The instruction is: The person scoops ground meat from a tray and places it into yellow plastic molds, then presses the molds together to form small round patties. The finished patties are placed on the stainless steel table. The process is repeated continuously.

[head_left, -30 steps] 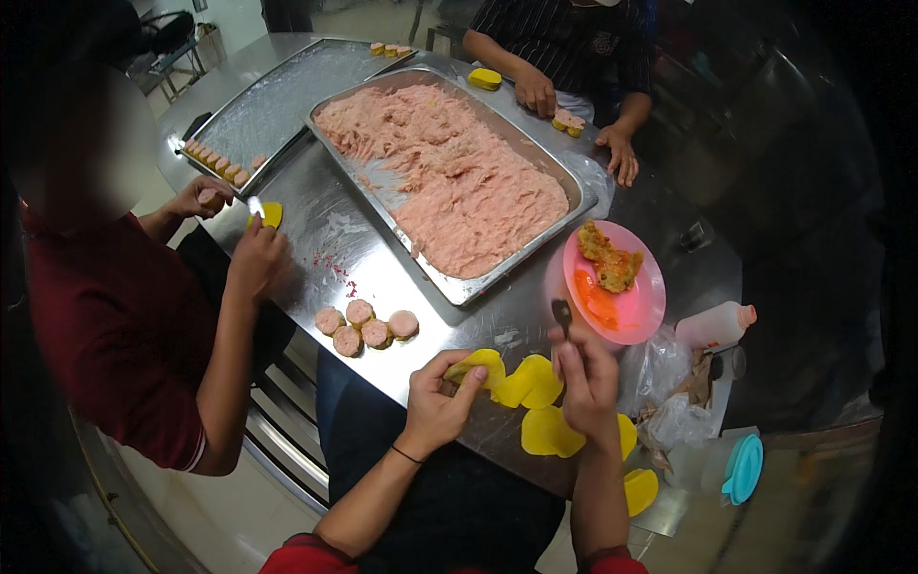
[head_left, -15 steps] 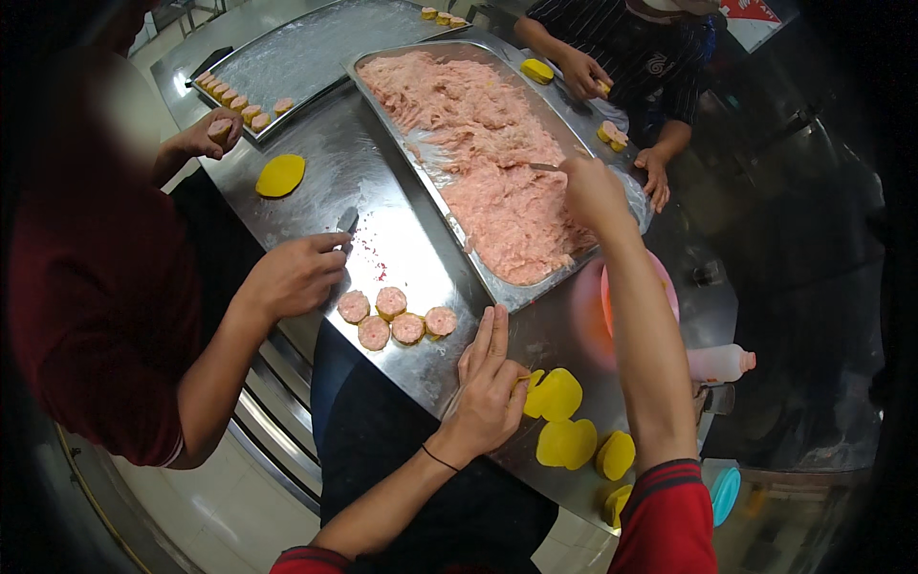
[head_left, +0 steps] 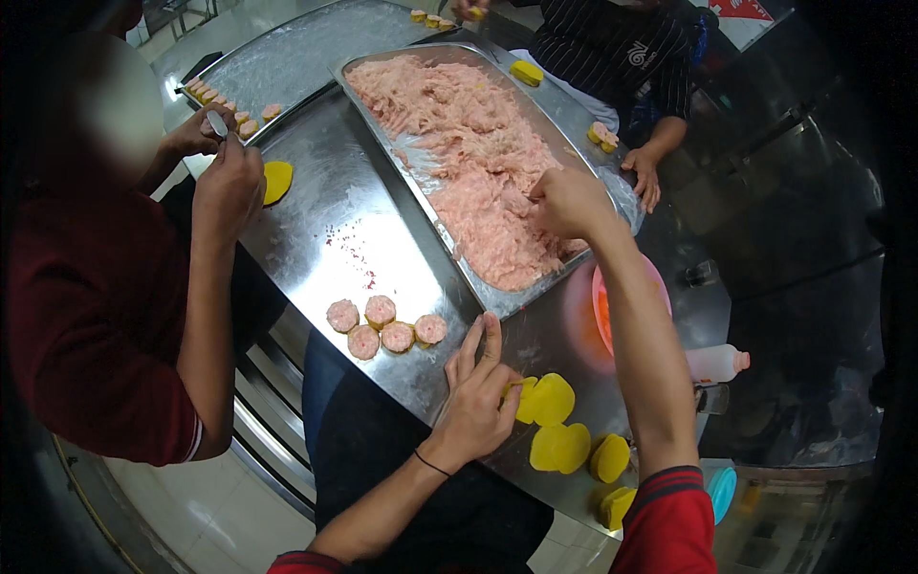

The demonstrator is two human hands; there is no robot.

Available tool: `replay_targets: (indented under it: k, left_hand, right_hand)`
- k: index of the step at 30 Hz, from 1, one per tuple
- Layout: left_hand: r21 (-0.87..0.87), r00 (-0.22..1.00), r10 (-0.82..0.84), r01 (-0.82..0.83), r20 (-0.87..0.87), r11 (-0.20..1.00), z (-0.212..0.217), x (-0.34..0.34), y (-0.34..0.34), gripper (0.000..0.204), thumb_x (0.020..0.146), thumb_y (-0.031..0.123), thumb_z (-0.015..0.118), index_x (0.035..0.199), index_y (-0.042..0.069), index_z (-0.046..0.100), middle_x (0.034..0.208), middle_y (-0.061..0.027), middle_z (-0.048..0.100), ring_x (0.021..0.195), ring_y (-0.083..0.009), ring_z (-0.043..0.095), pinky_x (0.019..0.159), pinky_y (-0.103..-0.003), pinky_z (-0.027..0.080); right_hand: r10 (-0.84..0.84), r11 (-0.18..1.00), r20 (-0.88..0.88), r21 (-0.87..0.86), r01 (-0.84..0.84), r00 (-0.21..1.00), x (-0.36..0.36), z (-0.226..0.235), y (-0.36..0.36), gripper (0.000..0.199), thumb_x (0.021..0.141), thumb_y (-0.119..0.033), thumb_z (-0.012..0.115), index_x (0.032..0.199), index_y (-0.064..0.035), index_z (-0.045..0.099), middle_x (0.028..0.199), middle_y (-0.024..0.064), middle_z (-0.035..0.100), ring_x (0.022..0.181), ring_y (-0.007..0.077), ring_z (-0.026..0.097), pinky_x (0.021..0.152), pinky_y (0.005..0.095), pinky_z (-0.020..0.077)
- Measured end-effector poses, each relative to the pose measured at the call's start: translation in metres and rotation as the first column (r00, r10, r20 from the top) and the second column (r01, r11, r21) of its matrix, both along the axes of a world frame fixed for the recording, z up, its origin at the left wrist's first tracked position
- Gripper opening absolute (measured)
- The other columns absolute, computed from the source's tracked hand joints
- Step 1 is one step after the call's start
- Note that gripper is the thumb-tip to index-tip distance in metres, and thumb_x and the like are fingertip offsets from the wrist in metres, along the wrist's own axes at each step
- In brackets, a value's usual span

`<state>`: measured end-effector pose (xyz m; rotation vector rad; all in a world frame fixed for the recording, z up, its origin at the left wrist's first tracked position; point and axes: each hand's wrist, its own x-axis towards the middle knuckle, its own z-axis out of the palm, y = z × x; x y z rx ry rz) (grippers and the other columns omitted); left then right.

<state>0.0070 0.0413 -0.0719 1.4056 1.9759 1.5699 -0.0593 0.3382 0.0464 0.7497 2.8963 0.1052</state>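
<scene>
My right hand (head_left: 571,201) is a closed fist reaching far out over the big steel tray (head_left: 382,143), with its knuckles at the pink minced meat (head_left: 478,163); whatever is inside the fist is hidden. My left hand (head_left: 475,397) rests at the near table edge with its fingers stretched. A round yellow wrapper (head_left: 528,400) sits against its palm under the thumb. More yellow wrappers (head_left: 562,446) lie just to the right of it. Several filled dumplings (head_left: 384,327) sit in a cluster to the left of that hand.
A person in a dark red shirt at the left works with both hands (head_left: 225,177) beside a yellow wrapper (head_left: 277,182). A second tray (head_left: 287,57) holds rows of dumplings. Across the table is another person's hand (head_left: 645,177). A pink plate (head_left: 601,306), a white bottle (head_left: 717,362) and a teal lid (head_left: 723,488) are at the right.
My right hand left the wrappers and reached forward into the meat tray. My left hand stayed by the yellow wrappers. The person at the left raised both hands toward the far tray.
</scene>
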Motion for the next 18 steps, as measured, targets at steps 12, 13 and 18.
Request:
replay_targets:
  k: [12,13,18]
  left_hand:
    - [0.019,1.0,0.003,-0.003,-0.009,1.0,-0.002,0.0,0.001,0.01,0.089,0.009,0.076,0.092,0.002,0.07,0.172,-0.0347,0.023,0.158,-0.0498,0.029,0.123,-0.056,0.026]
    - [0.016,1.0,0.002,-0.002,-0.016,1.0,-0.002,-0.001,0.001,0.01,0.089,0.009,0.076,0.092,0.002,0.07,0.172,-0.0347,0.023,0.158,-0.0498,0.029,0.123,-0.056,0.026]
    - [0.018,1.0,0.001,-0.001,-0.019,1.0,-0.003,-0.001,0.001,0.011,0.088,0.009,0.076,0.092,0.002,0.07,0.173,-0.0343,0.022,0.158,-0.0492,0.03,0.123,-0.055,0.026]
  right_hand:
    - [0.039,0.999,-0.069,-0.008,-0.04,0.997,0.01,-0.016,0.0,0.031,0.079,-0.013,0.062,0.101,-0.0111,0.084,0.095,0.0205,0.077,0.093,0.0411,0.074,0.087,0.0498,0.0588]
    - [0.044,0.998,-0.072,-0.046,-0.048,0.996,0.011,-0.015,0.0,0.031,0.08,-0.014,0.062,0.101,-0.0105,0.084,0.094,0.0208,0.077,0.092,0.0412,0.074,0.087,0.0494,0.0588]
    - [0.11,0.957,-0.132,-0.252,-0.141,0.985,0.022,-0.007,0.012,0.027,0.082,-0.014,0.06,0.095,-0.0089,0.083,0.089,0.0244,0.077,0.081,0.0421,0.074,0.079,0.0488,0.0586]
